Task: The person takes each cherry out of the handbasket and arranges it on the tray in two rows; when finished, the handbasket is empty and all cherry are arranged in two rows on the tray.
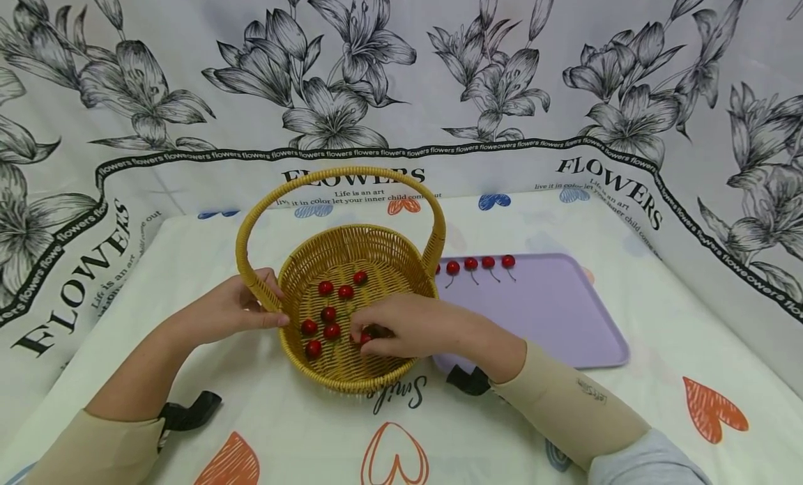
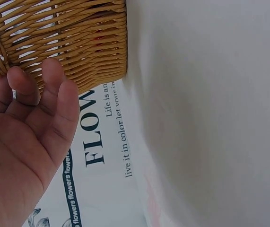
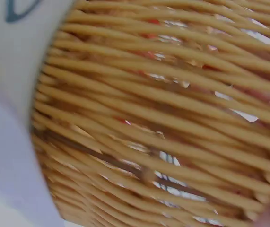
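A round yellow wicker basket (image 1: pixel 366 235) with a tall hoop handle (image 1: pixel 341 173) stands on the cloth. At its left side my left hand (image 1: pixel 232 307) holds the rim near the foot of the handle; in the left wrist view the fingers (image 2: pixel 59 101) lie against the woven outer wall (image 2: pixel 78 47). My right hand (image 1: pixel 417 325) reaches inside over the right rim and pinches a red cherry (image 1: pixel 365 338), partly hidden by the fingers. Several other cherries (image 1: pixel 328 314) lie loose on the basket floor. Basket weave (image 3: pixel 149 94) fills most of the right wrist view.
Right of the basket lies a lilac tray (image 1: pixel 539 318), with several stemmed cherries (image 1: pixel 470 263) in a row along its far edge. A white cloth with hearts (image 1: pixel 712 408) covers the table. Flower-printed fabric (image 1: pixel 502 74) rises behind.
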`<state>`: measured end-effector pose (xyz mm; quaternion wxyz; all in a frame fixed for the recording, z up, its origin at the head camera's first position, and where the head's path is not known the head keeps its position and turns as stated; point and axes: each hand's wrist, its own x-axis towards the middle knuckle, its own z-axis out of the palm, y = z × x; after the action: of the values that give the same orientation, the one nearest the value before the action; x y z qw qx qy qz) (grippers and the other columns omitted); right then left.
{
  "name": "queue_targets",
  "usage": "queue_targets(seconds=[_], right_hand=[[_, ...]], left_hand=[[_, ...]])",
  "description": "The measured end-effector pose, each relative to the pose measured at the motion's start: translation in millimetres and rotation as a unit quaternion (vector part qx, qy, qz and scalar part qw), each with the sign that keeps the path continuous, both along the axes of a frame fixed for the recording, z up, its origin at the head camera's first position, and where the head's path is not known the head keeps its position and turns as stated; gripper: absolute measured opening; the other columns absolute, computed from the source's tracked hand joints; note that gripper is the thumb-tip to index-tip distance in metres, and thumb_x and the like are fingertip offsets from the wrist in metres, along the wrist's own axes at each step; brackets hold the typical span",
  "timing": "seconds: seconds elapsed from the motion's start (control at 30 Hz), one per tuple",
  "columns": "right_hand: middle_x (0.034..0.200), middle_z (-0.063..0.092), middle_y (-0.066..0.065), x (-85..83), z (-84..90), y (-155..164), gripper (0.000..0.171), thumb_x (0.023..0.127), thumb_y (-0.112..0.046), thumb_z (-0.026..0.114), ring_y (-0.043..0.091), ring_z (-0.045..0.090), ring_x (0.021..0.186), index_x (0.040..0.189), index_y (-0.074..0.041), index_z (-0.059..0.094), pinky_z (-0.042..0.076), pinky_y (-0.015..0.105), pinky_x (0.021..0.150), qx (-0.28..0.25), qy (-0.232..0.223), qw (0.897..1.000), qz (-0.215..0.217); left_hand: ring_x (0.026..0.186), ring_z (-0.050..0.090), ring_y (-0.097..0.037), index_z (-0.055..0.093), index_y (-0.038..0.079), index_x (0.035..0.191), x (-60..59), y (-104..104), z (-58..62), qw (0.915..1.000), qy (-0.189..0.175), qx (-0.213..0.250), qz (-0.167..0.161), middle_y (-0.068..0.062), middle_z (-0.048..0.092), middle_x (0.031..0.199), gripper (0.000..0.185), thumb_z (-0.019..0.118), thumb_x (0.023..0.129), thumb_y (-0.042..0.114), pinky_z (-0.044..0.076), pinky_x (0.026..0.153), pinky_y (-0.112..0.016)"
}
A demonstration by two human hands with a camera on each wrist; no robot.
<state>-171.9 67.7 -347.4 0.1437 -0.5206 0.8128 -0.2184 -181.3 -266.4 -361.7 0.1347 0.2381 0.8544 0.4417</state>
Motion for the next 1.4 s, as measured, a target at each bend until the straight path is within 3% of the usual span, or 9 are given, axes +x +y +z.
queue_targets(seconds=[0.17,0.37,0.53,0.67,0.8,1.03,1.17,1.4], right_hand=[[0.088,0.058,-0.010,1.4,18.3,12.6,0.012,0.103,-0.023,0.064,0.006,0.051,0.076,0.114,-0.017,0.064,0.045,0.024,0.069,-0.031,0.002,0.999,-0.021],[0.090,0.060,-0.007,1.2,40.8,34.0,0.024,0.096,-0.020,0.075,0.008,0.059,0.079,0.113,-0.016,0.058,0.053,0.026,0.070,-0.065,-0.036,0.994,-0.084],[0.093,0.066,-0.007,-3.7,55.5,54.6,0.022,0.093,-0.016,0.079,0.008,0.065,0.081,0.108,-0.015,0.063,0.056,0.028,0.074,-0.102,-0.045,0.989,-0.099],[0.101,0.070,-0.005,-7.3,66.0,72.0,0.023,0.092,-0.013,0.079,0.010,0.067,0.085,0.113,-0.014,0.070,0.057,0.031,0.078,-0.135,-0.041,0.983,-0.117],[0.104,0.071,-0.003,-10.0,75.3,91.1,0.025,0.093,-0.009,0.077,0.014,0.066,0.085,0.118,-0.013,0.073,0.058,0.034,0.073,-0.163,-0.039,0.976,-0.139],[0.102,0.067,0.000,-22.7,83.0,130.0,0.026,0.096,-0.007,0.073,0.018,0.065,0.082,0.121,-0.010,0.073,0.053,0.030,0.067,-0.168,-0.004,0.966,-0.194],[0.101,0.064,0.001,-33.7,82.8,153.8,0.026,0.098,-0.011,0.071,0.021,0.060,0.083,0.124,-0.013,0.073,0.050,0.028,0.069,-0.147,0.015,0.956,-0.252],[0.112,0.070,0.003,-61.7,67.1,194.8,0.034,0.099,-0.028,0.071,0.021,0.063,0.095,0.130,-0.014,0.071,0.050,0.032,0.081,-0.091,-0.039,0.921,-0.377]], left_hand=[[0.094,0.064,-0.020,0.058,0.006,0.102,1.3,0.8,2.1,1.0000,0.002,0.002,-0.003,-0.008,0.067,0.097,0.028,0.082,0.089,0.014,0.054,0.077,-0.032],[0.095,0.063,-0.020,0.058,0.006,0.103,1.6,0.4,3.6,1.0000,0.002,0.001,-0.004,-0.007,0.067,0.098,0.028,0.081,0.090,0.014,0.053,0.077,-0.032],[0.096,0.062,-0.020,0.059,0.006,0.104,0.8,0.3,3.2,1.0000,0.003,-0.001,-0.006,-0.006,0.067,0.098,0.027,0.081,0.090,0.014,0.053,0.078,-0.032],[0.096,0.062,-0.020,0.059,0.006,0.103,0.7,0.4,3.6,1.0000,0.002,-0.001,-0.005,-0.006,0.067,0.098,0.027,0.081,0.090,0.014,0.053,0.077,-0.033],[0.096,0.062,-0.020,0.058,0.006,0.103,1.2,0.6,4.1,1.0000,-0.001,-0.002,-0.002,-0.006,0.067,0.098,0.028,0.081,0.090,0.015,0.053,0.078,-0.033],[0.095,0.063,-0.020,0.058,0.006,0.103,1.1,0.5,4.0,1.0000,-0.004,-0.002,0.001,-0.006,0.067,0.098,0.028,0.081,0.090,0.015,0.053,0.077,-0.033],[0.095,0.063,-0.020,0.059,0.006,0.103,0.9,0.8,4.1,1.0000,-0.005,-0.001,0.001,-0.006,0.067,0.098,0.028,0.081,0.090,0.015,0.053,0.078,-0.033],[0.095,0.064,-0.020,0.058,0.006,0.103,0.5,0.6,3.6,1.0000,-0.005,0.000,0.001,-0.006,0.068,0.098,0.028,0.081,0.090,0.014,0.054,0.078,-0.033]])
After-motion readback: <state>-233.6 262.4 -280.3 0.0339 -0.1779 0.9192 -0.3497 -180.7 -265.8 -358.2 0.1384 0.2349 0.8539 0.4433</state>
